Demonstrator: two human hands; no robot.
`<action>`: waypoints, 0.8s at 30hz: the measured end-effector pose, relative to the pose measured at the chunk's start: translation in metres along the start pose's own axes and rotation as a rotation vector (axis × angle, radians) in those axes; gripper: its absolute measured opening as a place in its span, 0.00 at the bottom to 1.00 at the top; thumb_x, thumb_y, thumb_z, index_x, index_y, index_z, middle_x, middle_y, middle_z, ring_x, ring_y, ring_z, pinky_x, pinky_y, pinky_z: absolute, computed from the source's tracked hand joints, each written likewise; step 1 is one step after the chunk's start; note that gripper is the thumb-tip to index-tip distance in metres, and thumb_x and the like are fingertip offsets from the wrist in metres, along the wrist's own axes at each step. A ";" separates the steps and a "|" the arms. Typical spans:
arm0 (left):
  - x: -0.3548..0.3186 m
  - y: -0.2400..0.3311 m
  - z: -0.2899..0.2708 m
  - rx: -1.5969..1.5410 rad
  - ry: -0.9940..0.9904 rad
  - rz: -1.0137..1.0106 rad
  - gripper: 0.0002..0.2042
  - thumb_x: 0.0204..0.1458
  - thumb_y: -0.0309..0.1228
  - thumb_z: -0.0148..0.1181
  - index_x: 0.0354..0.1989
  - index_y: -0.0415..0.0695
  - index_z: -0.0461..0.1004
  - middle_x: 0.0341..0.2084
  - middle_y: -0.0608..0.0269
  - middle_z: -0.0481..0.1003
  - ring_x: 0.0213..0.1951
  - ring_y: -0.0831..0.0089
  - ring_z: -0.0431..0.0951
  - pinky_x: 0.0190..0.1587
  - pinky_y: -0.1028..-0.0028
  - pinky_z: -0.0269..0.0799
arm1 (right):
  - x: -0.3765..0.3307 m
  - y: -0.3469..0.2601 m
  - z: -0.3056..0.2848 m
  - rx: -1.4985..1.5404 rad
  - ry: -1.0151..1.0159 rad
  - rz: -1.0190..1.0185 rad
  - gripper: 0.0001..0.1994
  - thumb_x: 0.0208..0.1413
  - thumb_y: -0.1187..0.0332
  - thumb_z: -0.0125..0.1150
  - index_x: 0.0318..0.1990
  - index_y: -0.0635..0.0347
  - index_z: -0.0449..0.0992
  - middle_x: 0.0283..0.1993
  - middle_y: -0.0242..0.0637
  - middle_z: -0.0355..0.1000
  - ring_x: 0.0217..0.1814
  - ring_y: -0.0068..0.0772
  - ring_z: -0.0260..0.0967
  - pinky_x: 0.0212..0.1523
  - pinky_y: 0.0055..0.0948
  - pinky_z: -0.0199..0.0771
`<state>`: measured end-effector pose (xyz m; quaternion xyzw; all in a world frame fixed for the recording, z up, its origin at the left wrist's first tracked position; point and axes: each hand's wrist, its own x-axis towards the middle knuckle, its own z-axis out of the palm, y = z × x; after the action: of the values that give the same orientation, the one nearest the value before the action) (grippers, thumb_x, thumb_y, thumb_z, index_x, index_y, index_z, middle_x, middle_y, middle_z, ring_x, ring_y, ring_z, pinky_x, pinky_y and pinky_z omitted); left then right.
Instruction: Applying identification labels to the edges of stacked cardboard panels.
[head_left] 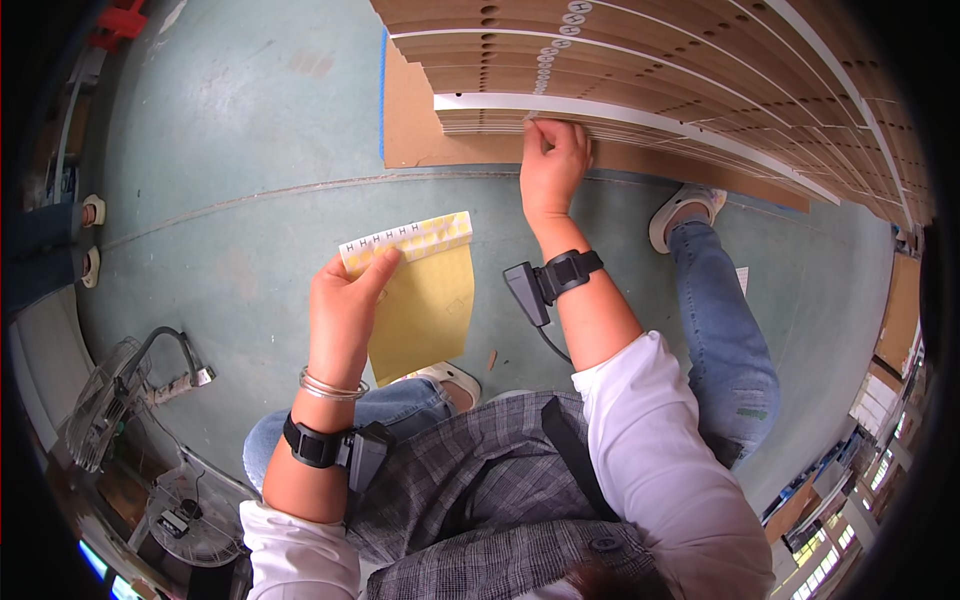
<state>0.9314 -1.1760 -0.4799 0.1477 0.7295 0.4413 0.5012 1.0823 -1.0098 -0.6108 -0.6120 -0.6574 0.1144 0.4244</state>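
Note:
My left hand (350,290) pinches a sheet of stickers (420,310) between thumb and fingers. The sheet has a white top strip with round labels and a yellowish backing that hangs down. Up and to the right, my right hand (556,160) has its fingers drawn together against the near edge of the stacked brown boards (660,60). What its fingertips hold, if anything, is hidden. A row of round white stickers (560,43) runs across the board edges, in line with those fingertips.
A flat cardboard sheet (410,120) lies under the boards. On the left stand wire-caged fans (195,515). Another person's feet (92,240) show at the far left. My own shoes (455,385) rest on the green floor (250,130).

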 end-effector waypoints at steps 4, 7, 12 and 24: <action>-0.001 0.002 0.000 0.009 0.005 0.003 0.10 0.48 0.29 0.59 0.33 0.34 0.72 0.25 0.61 0.75 0.25 0.80 0.74 0.26 0.81 0.69 | 0.005 0.000 -0.010 -0.135 -0.142 0.132 0.06 0.45 0.67 0.60 0.24 0.57 0.71 0.26 0.32 0.67 0.35 0.32 0.64 0.37 0.30 0.62; -0.003 0.003 0.001 0.026 0.018 0.002 0.10 0.48 0.29 0.59 0.33 0.34 0.72 0.25 0.61 0.75 0.24 0.81 0.73 0.26 0.81 0.69 | -0.004 -0.014 -0.022 0.182 -0.248 0.238 0.05 0.44 0.68 0.58 0.23 0.57 0.69 0.25 0.33 0.64 0.36 0.37 0.61 0.38 0.34 0.59; -0.002 0.000 0.003 0.043 0.014 0.023 0.09 0.48 0.29 0.58 0.32 0.35 0.73 0.24 0.63 0.75 0.24 0.81 0.73 0.25 0.81 0.69 | -0.025 -0.064 -0.064 0.353 -0.618 -0.431 0.02 0.42 0.71 0.57 0.25 0.54 0.70 0.29 0.31 0.64 0.36 0.33 0.61 0.37 0.31 0.59; -0.002 -0.005 0.004 0.226 -0.033 0.102 0.09 0.46 0.29 0.59 0.31 0.34 0.74 0.23 0.61 0.76 0.24 0.80 0.74 0.26 0.80 0.70 | -0.023 -0.079 -0.077 0.250 -0.690 -0.654 0.04 0.40 0.72 0.57 0.24 0.54 0.68 0.28 0.29 0.62 0.35 0.31 0.60 0.38 0.30 0.57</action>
<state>0.9372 -1.1782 -0.4827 0.2475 0.7576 0.3788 0.4704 1.0782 -1.0767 -0.5204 -0.2442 -0.8986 0.2494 0.2658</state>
